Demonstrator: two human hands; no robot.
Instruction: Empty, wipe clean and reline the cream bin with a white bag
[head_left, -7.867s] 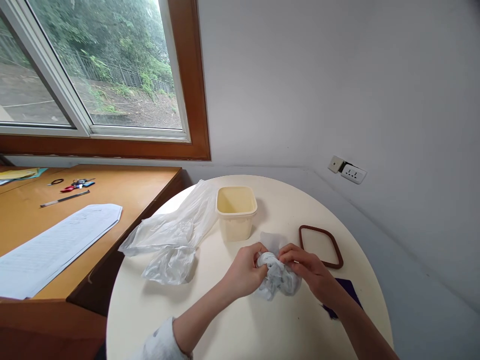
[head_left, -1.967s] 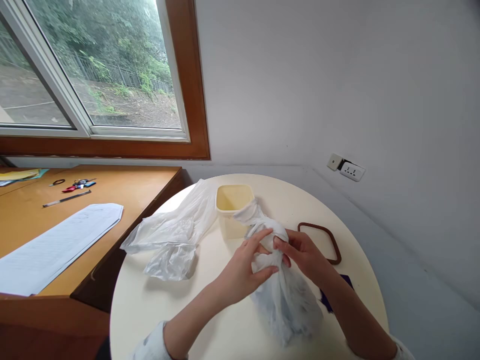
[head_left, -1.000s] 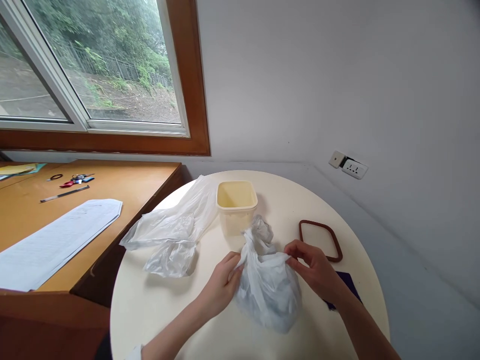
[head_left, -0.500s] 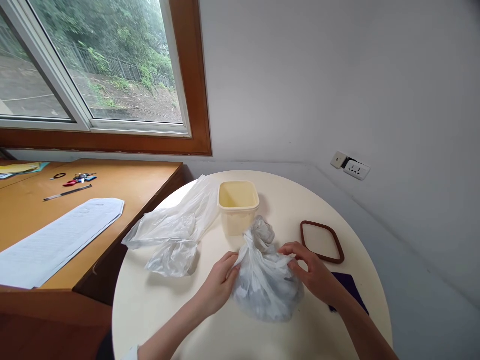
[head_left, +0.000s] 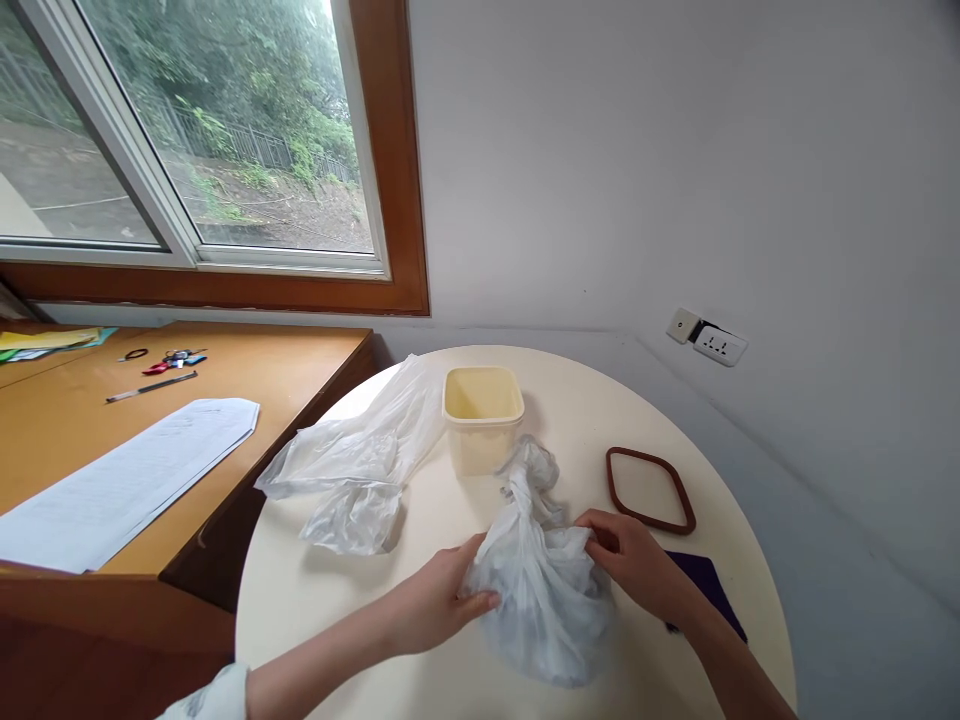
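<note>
A filled, twisted white plastic bag (head_left: 551, 600) rests on the round cream table before me, its gathered neck pointing away. My left hand (head_left: 442, 598) grips its left side, thumb in front and fingers partly hidden behind the plastic. On the right, my right hand (head_left: 630, 560) pinches the film near the top of the bulge. What the bag contains shows only as grey, blurred shapes. Just beyond the neck stands a pale yellow plastic tub (head_left: 480, 440), without a lid on it. To its left lies a second, crumpled clear plastic bag (head_left: 360, 470).
A brown rounded-square ring (head_left: 686, 505) and a dark purple cloth (head_left: 705, 585) lie right of my right hand. The wooden desk (head_left: 300, 370) at left carries papers (head_left: 150, 470), a pen (head_left: 151, 387) and keys (head_left: 176, 360). A wall socket (head_left: 720, 343) is at right.
The filled bag has shifted slightly toward me. My left hand has moved lower around its side, with the thumb now spread across the front. My right hand keeps its pinch.
</note>
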